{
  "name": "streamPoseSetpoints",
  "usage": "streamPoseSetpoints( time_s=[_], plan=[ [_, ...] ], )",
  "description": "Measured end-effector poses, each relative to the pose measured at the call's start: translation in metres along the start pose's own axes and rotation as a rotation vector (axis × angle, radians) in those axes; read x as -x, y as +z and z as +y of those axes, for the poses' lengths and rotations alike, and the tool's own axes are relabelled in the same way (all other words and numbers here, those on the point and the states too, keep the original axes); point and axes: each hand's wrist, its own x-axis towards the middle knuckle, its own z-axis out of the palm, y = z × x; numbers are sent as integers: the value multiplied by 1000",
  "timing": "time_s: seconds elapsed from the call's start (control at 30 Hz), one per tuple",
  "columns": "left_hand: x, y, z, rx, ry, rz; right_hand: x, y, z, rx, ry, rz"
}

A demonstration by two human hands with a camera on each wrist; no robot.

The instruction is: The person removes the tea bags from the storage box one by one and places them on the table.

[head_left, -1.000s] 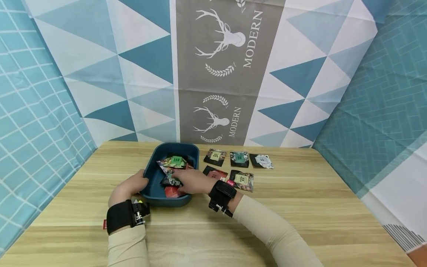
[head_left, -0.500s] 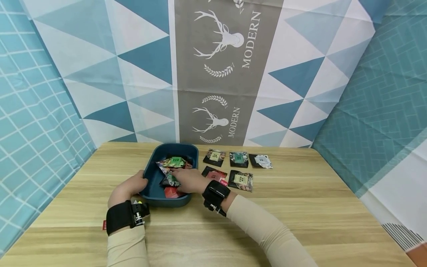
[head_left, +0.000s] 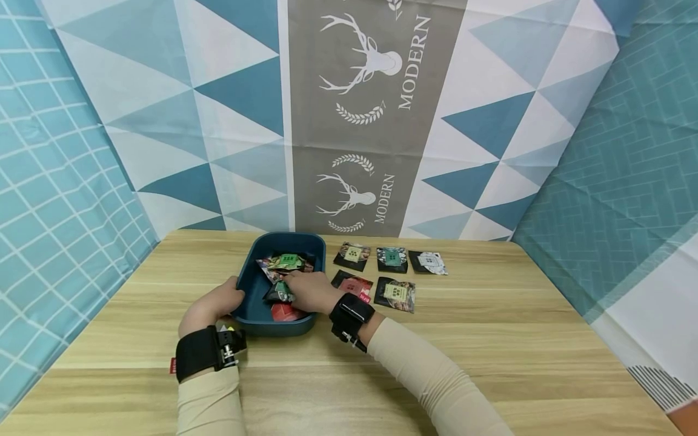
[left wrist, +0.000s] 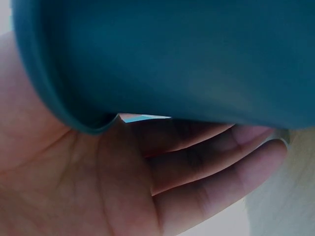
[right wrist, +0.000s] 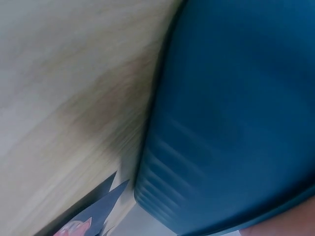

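My left hand [head_left: 218, 303] grips the left side of a dark blue plastic bin [head_left: 275, 329]. In the left wrist view its fingers [left wrist: 197, 172] lie along the bin's outer wall, below the rim. My right hand [head_left: 313, 290] reaches over the bin's right rim, fingertips down among the sachets inside. Right at those fingertips is a black sachet with a dark green label [head_left: 280, 292]; whether they pinch it I cannot tell. Behind it lies a sachet with a bright green label [head_left: 289, 261], and nearer the front a red one [head_left: 285, 312].
Right of the bin, sachets lie in two rows. The back row has a yellow-labelled [head_left: 352, 254], a teal-labelled [head_left: 392, 258] and a white-labelled sachet [head_left: 429, 263]. In front are a red [head_left: 351, 286] and a yellow-labelled one [head_left: 395, 293]. A patterned backdrop [head_left: 349, 121] rises behind the table.
My right wrist has shifted left, and its fingers have moved slightly towards the back of the bin, showing more of the black sachet. My left hand keeps its place on the bin.
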Motion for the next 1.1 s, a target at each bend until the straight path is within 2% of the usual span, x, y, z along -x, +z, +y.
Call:
streamPoseSetpoints(
  time_s=[0.4, 1.1],
  plan=[
    [2, -1, 1, 11, 16, -4, -3, 3, 2, -36, 4, 16],
    [1, 0, 2, 7, 4, -9, 3, 5, 5, -147, -78, 160]
  ],
)
